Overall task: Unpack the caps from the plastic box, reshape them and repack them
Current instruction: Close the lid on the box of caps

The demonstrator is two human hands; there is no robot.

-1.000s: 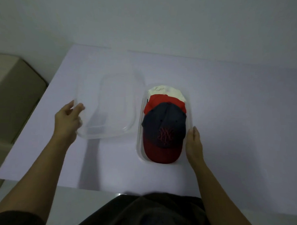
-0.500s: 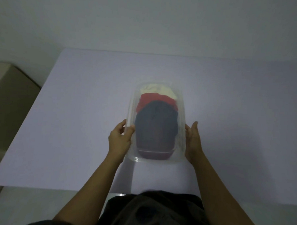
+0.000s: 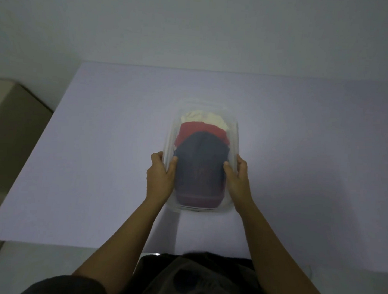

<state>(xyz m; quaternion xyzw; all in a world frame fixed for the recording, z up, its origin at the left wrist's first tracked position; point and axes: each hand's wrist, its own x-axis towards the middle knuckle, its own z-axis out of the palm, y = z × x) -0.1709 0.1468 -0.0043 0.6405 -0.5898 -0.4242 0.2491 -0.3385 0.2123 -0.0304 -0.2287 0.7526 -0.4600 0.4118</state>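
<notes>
A clear plastic box (image 3: 169,132) stands lengthwise in the middle of the white table, with its translucent lid (image 3: 201,106) lying on top. Through the lid I see three stacked caps: a cream cap (image 3: 202,118) farthest, a red cap (image 3: 199,129) in the middle, and a navy cap (image 3: 201,162) with a dark red brim nearest me. My left hand (image 3: 160,178) grips the box's left side, thumb on the lid. My right hand (image 3: 238,180) grips the right side the same way.
The white table (image 3: 94,164) ends close in front of my body and at a left edge. A beige box-like object (image 3: 9,127) sits lower, beyond that left edge. A plain wall rises behind the table.
The lid, held off to the left a second ago, now lies on the box. Both hands have shifted from the sides so that the thumbs rest on the lid.
</notes>
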